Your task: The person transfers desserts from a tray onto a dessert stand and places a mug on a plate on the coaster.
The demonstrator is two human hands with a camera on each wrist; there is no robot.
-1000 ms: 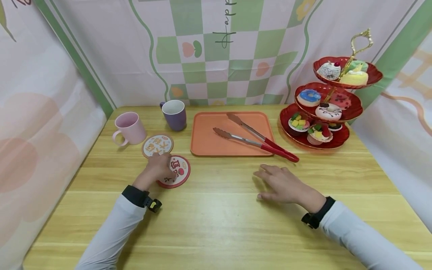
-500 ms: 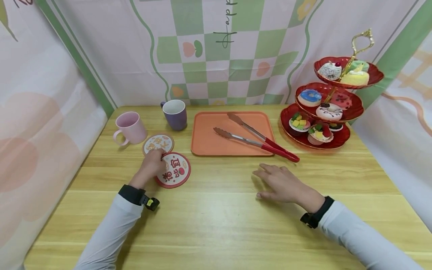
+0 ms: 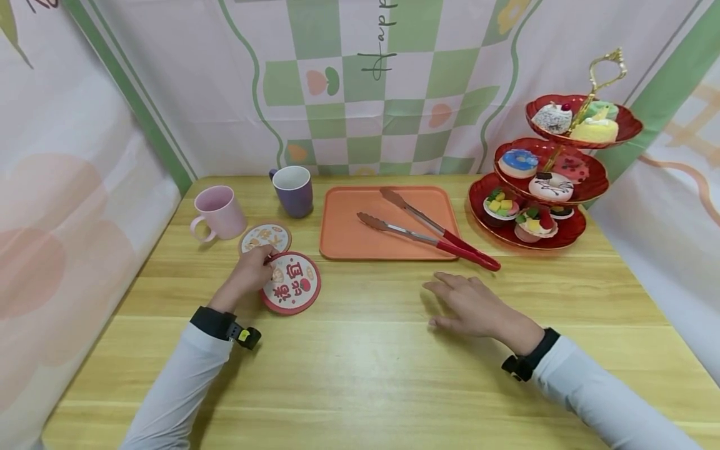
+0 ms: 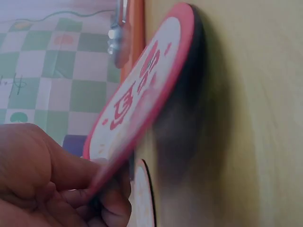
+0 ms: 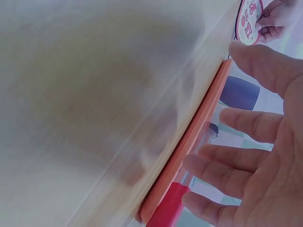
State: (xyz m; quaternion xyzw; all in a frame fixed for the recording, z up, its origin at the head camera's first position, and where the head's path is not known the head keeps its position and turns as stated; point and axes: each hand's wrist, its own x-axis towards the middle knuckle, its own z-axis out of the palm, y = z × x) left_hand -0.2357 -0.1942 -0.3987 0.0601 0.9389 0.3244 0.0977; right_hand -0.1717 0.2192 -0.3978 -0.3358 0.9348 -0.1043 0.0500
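My left hand [image 3: 251,272] pinches the near-left edge of a round red-rimmed coaster [image 3: 295,284] printed with red characters. In the left wrist view that coaster [image 4: 142,90] is tilted, its dark underside raised off the wood. Just behind the left hand lies a second round coaster [image 3: 270,236] with tan print, partly covered by the fingers. My right hand [image 3: 472,306] hovers over the table before the tray, fingers spread and holding nothing; the right wrist view shows its loosely extended fingers [image 5: 222,175].
A pink mug [image 3: 222,215] and a purple mug [image 3: 294,192] stand at the back left. Red-handled tongs [image 3: 416,234] lie across an orange tray [image 3: 343,244]. A three-tier red stand [image 3: 596,169] with several toy-like cakes rises at the back right.
The left hand has drawn back slightly left from over the red-rimmed coaster and taken hold of its edge, lifting it into a tilt. The right hand stays nearly still.
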